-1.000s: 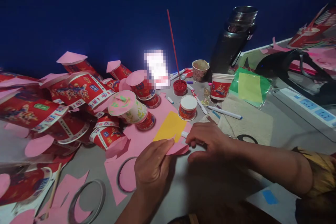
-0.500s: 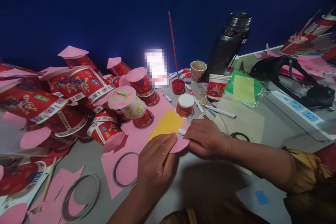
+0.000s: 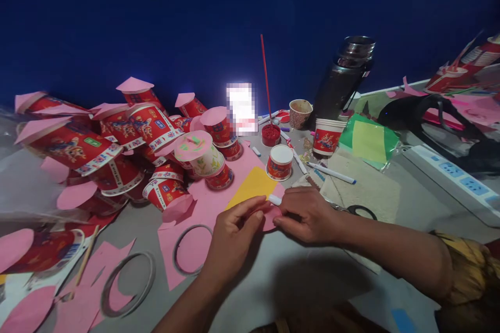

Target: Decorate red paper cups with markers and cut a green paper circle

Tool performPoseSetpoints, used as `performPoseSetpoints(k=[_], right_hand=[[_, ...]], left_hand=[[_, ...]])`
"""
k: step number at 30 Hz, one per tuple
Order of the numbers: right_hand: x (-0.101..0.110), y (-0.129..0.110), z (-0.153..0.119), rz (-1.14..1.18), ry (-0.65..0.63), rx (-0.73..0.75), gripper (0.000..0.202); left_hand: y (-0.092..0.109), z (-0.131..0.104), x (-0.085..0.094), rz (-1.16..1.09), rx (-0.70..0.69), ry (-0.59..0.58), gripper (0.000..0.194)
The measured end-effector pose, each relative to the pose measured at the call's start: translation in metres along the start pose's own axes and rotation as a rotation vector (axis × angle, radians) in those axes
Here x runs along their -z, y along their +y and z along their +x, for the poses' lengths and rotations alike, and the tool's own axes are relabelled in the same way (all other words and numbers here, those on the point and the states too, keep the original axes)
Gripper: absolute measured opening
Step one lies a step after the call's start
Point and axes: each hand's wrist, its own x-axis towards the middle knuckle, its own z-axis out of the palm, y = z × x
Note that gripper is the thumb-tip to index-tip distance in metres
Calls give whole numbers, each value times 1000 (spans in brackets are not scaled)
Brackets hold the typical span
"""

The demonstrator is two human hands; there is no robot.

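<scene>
One round-edged piece of thin pink paper [image 3: 270, 222] is toward the front edge of the grey surface [image 3: 281, 255]. The right hand [image 3: 302, 213] pinches its right side; the left hand [image 3: 236, 226] curves round its left, grip unclear. Uneven pulling could crease it; forward-pushing knuckles could tip the short red, white-topped paper cup [image 3: 279, 161]. Bare surface separates hands from front edge.
</scene>
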Motion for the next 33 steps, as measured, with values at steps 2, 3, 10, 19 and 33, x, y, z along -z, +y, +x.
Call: performPoseSetpoints(k=[2, 3, 10, 19, 33], right_hand=[[1, 1, 0, 10, -30, 14, 39], [1, 2, 0, 22, -36, 24, 40], [18, 10, 5, -158, -42, -92, 47], [25, 0, 12, -511, -487, -279, 34], [7, -15, 7, -208, 34, -68, 40]], left_hand=[[1, 3, 1, -114, 103, -66, 37], [1, 4, 1, -169, 141, -105, 37], [1, 12, 1, -473, 282, -123, 36], [11, 11, 0, -560, 277, -47, 28], [-2, 6, -2, -122, 37, 30, 22]])
